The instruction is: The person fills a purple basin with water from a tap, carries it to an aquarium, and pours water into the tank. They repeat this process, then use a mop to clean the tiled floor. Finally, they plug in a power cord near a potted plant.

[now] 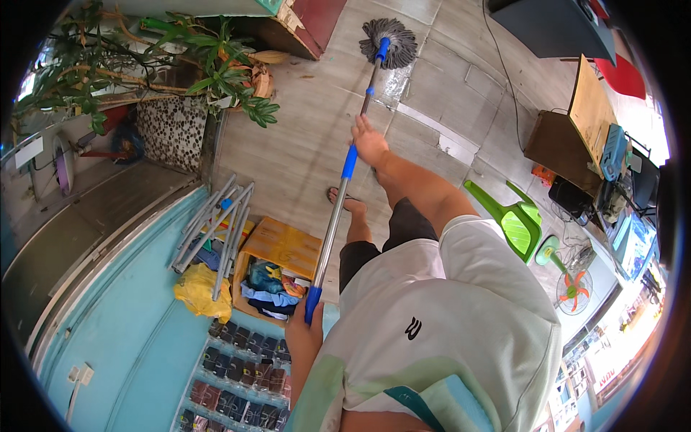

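A mop with a grey string head (394,45) and a long metal pole with blue joints (335,223) reaches from my body to the tiled floor ahead. Its strings lie spread on the floor tiles. My left hand (305,333) is closed round the blue grip at the near end of the pole, low in the view. Farther up, my right hand (369,140) holds the pole above the middle blue joint, with the arm stretched forward. Part of the fingers of each hand is hidden by the hand itself or the pole.
Left of me stand an orange crate (284,241) of cloths, a yellow bag (204,291) and folded metal legs (216,227). Potted plants (216,79) are at the far left. A green plastic chair (515,219), a fan (574,289) and a wooden desk (576,137) stand right. A cable (504,68) crosses the floor.
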Demonstrator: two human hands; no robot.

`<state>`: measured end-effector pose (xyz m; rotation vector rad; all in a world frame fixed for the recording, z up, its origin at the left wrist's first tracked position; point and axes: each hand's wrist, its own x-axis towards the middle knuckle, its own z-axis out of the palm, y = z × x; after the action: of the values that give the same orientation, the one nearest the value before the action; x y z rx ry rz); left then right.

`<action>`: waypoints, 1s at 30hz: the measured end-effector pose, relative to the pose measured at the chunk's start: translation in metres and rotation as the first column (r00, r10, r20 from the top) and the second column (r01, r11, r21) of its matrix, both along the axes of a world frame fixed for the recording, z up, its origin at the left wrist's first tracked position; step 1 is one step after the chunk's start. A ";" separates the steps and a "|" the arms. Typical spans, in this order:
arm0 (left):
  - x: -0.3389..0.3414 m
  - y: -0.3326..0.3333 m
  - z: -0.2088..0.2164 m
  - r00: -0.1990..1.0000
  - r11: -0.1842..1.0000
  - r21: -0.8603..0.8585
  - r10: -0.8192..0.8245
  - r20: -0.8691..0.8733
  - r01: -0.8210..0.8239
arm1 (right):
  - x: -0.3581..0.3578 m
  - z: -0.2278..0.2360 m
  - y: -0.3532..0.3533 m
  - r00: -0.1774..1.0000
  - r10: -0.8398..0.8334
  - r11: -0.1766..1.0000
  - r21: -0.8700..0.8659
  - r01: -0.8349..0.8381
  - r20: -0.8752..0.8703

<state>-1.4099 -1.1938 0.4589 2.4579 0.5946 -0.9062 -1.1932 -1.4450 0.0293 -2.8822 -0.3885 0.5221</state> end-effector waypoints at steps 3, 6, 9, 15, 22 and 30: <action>-0.035 0.024 0.033 0.969 0.977 -0.058 0.192 -0.157 -0.203 | -0.044 0.015 0.031 0.972 0.228 0.971 -0.054 -0.231 -0.062; -0.069 0.057 0.087 0.835 0.867 -0.080 0.444 -0.324 -0.492 | -0.102 0.044 0.079 0.962 0.270 0.953 0.156 -0.260 -0.047; -0.090 0.089 0.138 0.470 0.547 0.068 0.770 -0.432 -0.834 | -0.152 0.074 0.132 0.948 0.319 0.903 0.309 -0.298 -0.016; -0.091 0.083 0.115 0.516 0.533 0.010 0.824 -0.235 -0.846 | -0.140 0.055 0.132 0.903 0.415 0.822 0.473 -0.317 -0.116; -0.002 -0.006 0.001 0.410 0.419 -0.089 0.784 -0.466 -0.904 | -0.017 -0.048 -0.002 0.929 0.362 0.925 0.096 -0.368 0.074; 0.095 -0.092 -0.086 0.655 0.453 -0.472 0.531 -0.538 -0.756 | 0.141 -0.011 -0.133 0.992 -0.029 0.993 -0.117 0.014 -0.124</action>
<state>-1.3151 -1.2863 0.3731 1.2334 1.0262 -0.9432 -1.0522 -1.5780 0.0182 -2.9399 -0.3170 0.7419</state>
